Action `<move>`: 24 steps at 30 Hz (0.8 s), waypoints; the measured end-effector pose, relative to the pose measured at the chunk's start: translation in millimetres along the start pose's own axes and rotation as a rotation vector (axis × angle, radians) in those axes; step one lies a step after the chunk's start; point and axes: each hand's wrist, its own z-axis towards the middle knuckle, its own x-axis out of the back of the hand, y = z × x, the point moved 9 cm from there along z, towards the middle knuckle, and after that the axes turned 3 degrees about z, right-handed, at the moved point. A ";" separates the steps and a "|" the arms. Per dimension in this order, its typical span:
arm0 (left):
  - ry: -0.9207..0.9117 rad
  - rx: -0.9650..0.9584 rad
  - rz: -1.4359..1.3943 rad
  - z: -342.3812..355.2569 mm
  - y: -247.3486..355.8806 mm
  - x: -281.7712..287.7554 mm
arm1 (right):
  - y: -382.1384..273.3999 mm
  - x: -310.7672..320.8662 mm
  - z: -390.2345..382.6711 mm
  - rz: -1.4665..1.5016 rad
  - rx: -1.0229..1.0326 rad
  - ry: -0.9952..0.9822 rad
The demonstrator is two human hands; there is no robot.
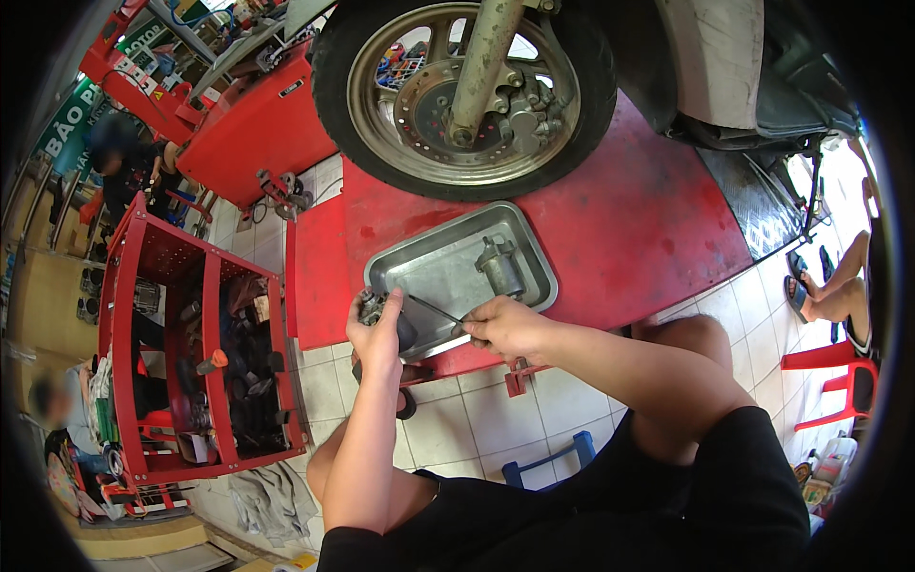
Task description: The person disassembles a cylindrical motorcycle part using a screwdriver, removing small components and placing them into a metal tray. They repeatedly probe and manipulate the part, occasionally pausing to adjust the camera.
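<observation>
My left hand (377, 329) is wrapped round a small metal engine part (370, 303) with a dark rounded body, over the near left corner of a steel tray (534, 238). The part is mostly hidden by my fingers. In my right hand (505, 326) is a thin dark screwdriver (437, 310), its shaft pointing left toward that part. I cannot tell whether the tip touches it. A cylindrical metal motor-like part (499, 268) lies in the tray's right half.
The tray sits on a red lift platform (648, 229), below a motorbike's front wheel (381, 153). At left stands a red tool cart (205, 357) with dark parts inside. A blue stool (548, 462) and a red chair (839, 381) stand nearby. Other people are at the left and right edges.
</observation>
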 end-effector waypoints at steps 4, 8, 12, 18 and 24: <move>0.003 -0.013 0.023 2.6 -4.0 4.3 | -4.3 -9.3 -4.5 -0.129 0.030 -0.064; 0.006 -0.009 0.025 1.9 -3.0 2.4 | -5.1 -1.0 -0.7 -0.067 0.061 0.049; 0.021 -0.001 0.023 2.8 -3.7 4.8 | -3.8 2.6 1.5 -0.100 0.036 0.050; 0.046 0.130 -0.117 3.8 0.9 12.3 | -44.6 29.5 -2.3 -0.759 0.292 0.302; 0.084 0.425 -0.474 -4.0 8.6 12.0 | -67.8 48.4 11.5 -1.118 0.408 0.455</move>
